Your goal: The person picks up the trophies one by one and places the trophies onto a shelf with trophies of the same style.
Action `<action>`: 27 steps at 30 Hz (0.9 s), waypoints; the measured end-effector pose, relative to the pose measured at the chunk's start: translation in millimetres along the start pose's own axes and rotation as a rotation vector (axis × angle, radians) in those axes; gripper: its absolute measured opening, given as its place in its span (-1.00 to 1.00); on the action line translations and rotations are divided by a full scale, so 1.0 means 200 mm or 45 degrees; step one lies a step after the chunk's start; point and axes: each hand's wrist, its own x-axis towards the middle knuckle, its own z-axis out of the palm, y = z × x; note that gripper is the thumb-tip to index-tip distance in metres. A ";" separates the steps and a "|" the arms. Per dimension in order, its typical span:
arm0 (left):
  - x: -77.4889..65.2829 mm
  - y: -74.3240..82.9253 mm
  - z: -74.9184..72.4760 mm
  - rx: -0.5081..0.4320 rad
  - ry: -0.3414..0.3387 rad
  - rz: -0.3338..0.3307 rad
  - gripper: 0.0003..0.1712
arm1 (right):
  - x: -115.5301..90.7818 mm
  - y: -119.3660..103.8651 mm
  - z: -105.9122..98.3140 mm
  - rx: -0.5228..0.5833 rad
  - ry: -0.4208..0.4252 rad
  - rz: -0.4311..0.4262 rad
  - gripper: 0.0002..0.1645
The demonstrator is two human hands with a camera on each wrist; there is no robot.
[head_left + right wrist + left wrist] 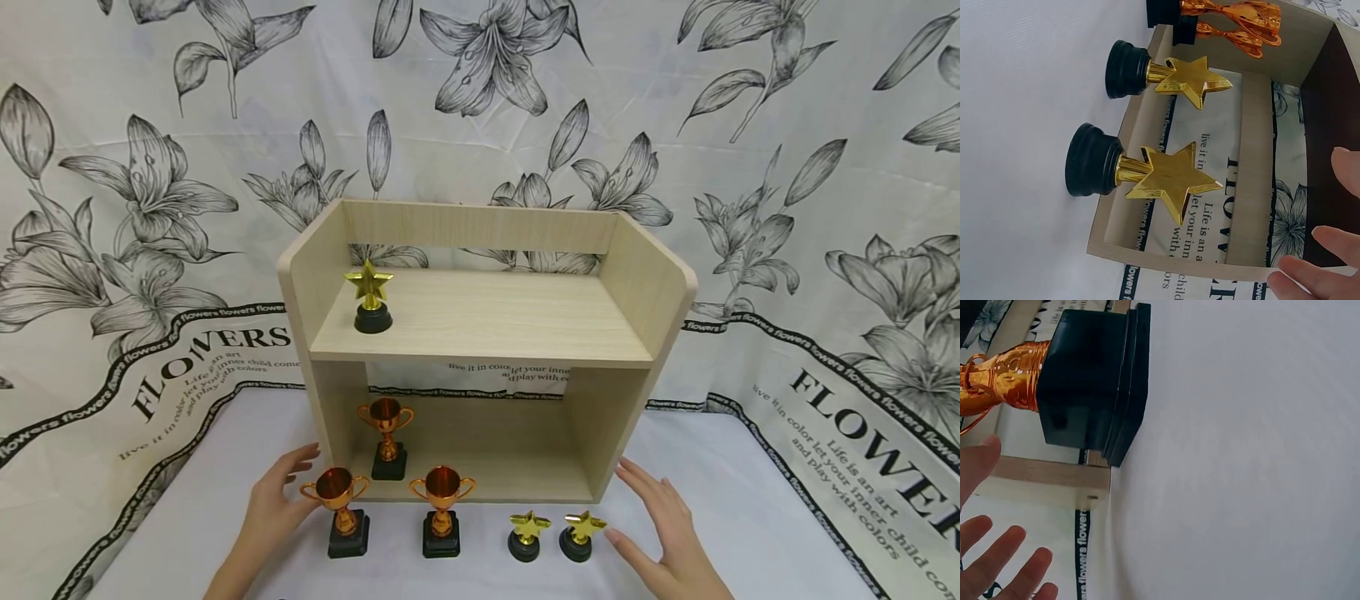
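My left hand (pixel 276 498) is beside the front left trophy cup (pixel 336 492), its fingers spread in the left wrist view and holding nothing. That copper-gold cup has two handles and a black base. A second trophy cup (pixel 442 500) stands in front of the shelf; a third trophy cup (pixel 387 433) is on the lower level at left. My right hand (pixel 663 529) is by the shelf's lower right corner, thumb near the right star trophy (pixel 580 533), fingers apart. Left of it stands another star trophy (pixel 527 533). A third star trophy (pixel 370 296) sits on the upper level.
The pale wooden two-level shelf (pixel 480 317) stands on a white tabletop (pixel 682 446), with raised sides and an open front. Behind it hangs a cloth (pixel 517 158) with printed flowers and lettering.
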 end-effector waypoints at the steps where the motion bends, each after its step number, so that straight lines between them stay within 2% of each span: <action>1: 0.00 0.00 0.01 -0.009 0.002 -0.013 -0.25 | 0.00 0.00 0.00 0.001 -0.001 -0.006 -0.12; 10: 0.00 0.00 0.04 -0.105 0.001 -0.142 -0.31 | 0.03 -0.05 0.00 0.009 -0.014 -0.007 -0.19; 18: -0.02 -0.04 0.09 -0.279 -0.063 -0.342 -0.34 | 0.05 -0.05 0.02 0.053 -0.019 -0.047 -0.21; 23: -0.04 -0.07 0.11 -0.384 -0.089 -0.397 -0.41 | 0.06 -0.05 0.04 0.079 -0.037 0.013 -0.26; 27: -0.05 -0.08 0.12 -0.371 -0.132 -0.433 -0.47 | 0.06 -0.03 0.06 0.072 -0.040 0.044 -0.33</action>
